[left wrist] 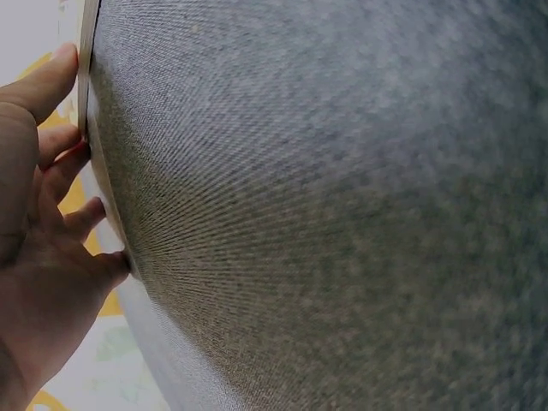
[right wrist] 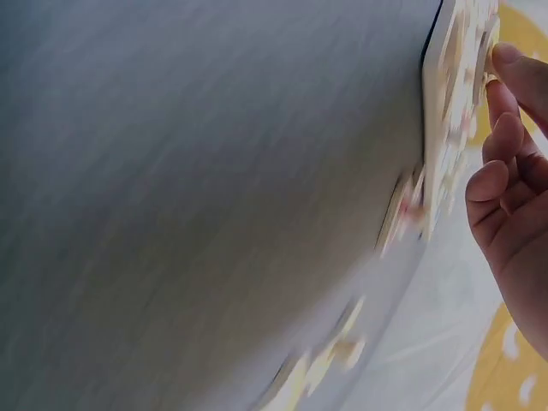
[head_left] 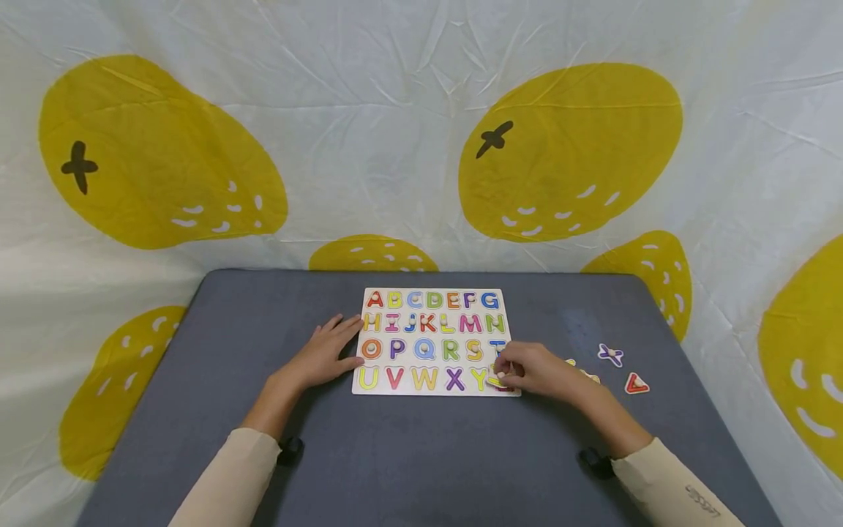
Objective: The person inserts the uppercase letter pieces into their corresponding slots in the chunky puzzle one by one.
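Note:
A white alphabet puzzle board [head_left: 431, 391] lies on the dark table, with rows of coloured letters from A onward. My left hand [head_left: 323, 355] rests at its left edge, fingers spread; in the left wrist view the thumb and fingertips touch the board's side [left wrist: 84, 86]. Over the lower right corner, my right hand [head_left: 538, 371] pinches a yellow letter piece [head_left: 494, 381] by its small knob, next to the Y. The fingers partly cover this piece and the T above it. In the right wrist view, thumb and forefinger meet at the piece [right wrist: 485, 64].
Right of the board lie a purple X-shaped piece [head_left: 610, 354] and a red triangular piece [head_left: 637, 383]. Yellow pieces [head_left: 590, 376] are partly hidden behind the right wrist. A white curtain [head_left: 382, 161] with yellow fruit prints hangs behind the grey table [head_left: 421, 461].

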`<state>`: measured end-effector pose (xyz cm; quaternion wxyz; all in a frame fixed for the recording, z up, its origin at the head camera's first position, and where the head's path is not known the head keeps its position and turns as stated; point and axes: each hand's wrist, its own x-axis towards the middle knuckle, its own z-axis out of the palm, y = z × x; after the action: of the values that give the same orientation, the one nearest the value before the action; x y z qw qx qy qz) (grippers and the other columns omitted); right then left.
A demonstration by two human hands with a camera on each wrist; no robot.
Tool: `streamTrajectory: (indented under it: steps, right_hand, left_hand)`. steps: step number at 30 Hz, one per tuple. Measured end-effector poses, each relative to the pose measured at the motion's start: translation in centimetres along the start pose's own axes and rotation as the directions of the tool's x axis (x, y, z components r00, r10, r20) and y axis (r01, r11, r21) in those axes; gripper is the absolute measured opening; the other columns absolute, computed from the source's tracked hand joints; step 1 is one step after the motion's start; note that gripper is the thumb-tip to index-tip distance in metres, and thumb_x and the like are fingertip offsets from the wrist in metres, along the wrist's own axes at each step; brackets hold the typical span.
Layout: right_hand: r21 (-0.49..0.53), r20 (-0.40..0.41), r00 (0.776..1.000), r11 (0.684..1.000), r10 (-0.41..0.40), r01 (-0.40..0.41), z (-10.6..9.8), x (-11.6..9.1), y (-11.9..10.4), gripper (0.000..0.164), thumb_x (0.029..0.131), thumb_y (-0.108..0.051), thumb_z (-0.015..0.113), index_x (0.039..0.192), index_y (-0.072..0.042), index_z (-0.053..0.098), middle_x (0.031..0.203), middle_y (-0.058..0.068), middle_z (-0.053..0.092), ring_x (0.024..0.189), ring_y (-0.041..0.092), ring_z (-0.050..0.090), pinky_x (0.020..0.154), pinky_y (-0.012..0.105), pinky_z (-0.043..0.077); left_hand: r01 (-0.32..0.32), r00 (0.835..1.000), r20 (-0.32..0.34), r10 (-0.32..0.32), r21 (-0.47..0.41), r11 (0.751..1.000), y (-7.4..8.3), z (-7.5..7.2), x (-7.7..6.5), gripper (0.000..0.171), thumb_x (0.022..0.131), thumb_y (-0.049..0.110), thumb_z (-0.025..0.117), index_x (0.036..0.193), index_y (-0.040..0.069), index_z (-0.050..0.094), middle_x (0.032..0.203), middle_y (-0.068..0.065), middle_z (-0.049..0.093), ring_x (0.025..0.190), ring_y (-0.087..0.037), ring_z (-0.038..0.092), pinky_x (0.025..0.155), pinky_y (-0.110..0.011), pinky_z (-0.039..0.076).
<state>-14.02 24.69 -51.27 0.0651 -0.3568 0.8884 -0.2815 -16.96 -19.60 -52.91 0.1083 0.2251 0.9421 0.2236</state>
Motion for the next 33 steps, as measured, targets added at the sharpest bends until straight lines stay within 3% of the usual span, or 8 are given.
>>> streamTrajectory:
  steps: [7,14,22,33]
  right_hand:
    - [0.016,0.001,0.996,0.996,-0.086,0.086,2.0,3.7,-1.9,0.008,0.089,-0.006,0.078,0.093,-0.012,0.074,0.085,-0.003,0.064,0.074,0.006,0.055,0.067,0.020,0.048]
    - [0.032,0.080,0.992,0.995,-0.096,0.093,3.7,7.4,-4.6,0.005,0.093,-0.012,0.076,0.093,-0.015,0.073,0.084,-0.004,0.061,0.075,0.004,0.053,0.069,0.020,0.046]
    - [-0.033,0.114,0.979,0.985,-0.167,0.172,6.2,11.3,-7.8,0.007,0.094,-0.014,0.075,0.089,-0.015,0.070,0.080,-0.005,0.059,0.074,0.003,0.050,0.069,0.019,0.043]
    - [-0.070,0.152,0.975,0.983,-0.159,0.172,8.6,15.6,-10.3,0.013,0.093,-0.018,0.078,0.084,-0.017,0.068,0.075,-0.009,0.056,0.068,0.001,0.049,0.066,0.015,0.039]
  left_hand:
    - [-0.011,1.000,-0.003,0.011,0.014,1.000,-0.2,0.1,0.0,0.076,0.099,0.032,0.069,0.162,0.007,0.034,0.169,-0.014,0.031,0.157,-0.047,0.017,0.119,-0.075,0.014]
    - [0.001,1.000,0.009,-0.001,0.014,1.000,-0.2,-0.1,0.0,0.073,0.100,0.024,0.067,0.163,0.008,0.032,0.169,-0.013,0.030,0.157,-0.046,0.016,0.120,-0.075,0.013]
    - [-0.005,1.000,0.001,0.004,0.027,1.000,0.1,-0.1,0.0,0.073,0.099,0.024,0.068,0.162,0.007,0.034,0.168,-0.014,0.032,0.156,-0.047,0.019,0.119,-0.076,0.015]
    - [-0.017,1.000,-0.019,0.018,0.023,1.000,0.1,-0.1,-0.1,0.072,0.099,0.022,0.069,0.161,0.005,0.036,0.167,-0.015,0.035,0.155,-0.049,0.021,0.117,-0.077,0.016]
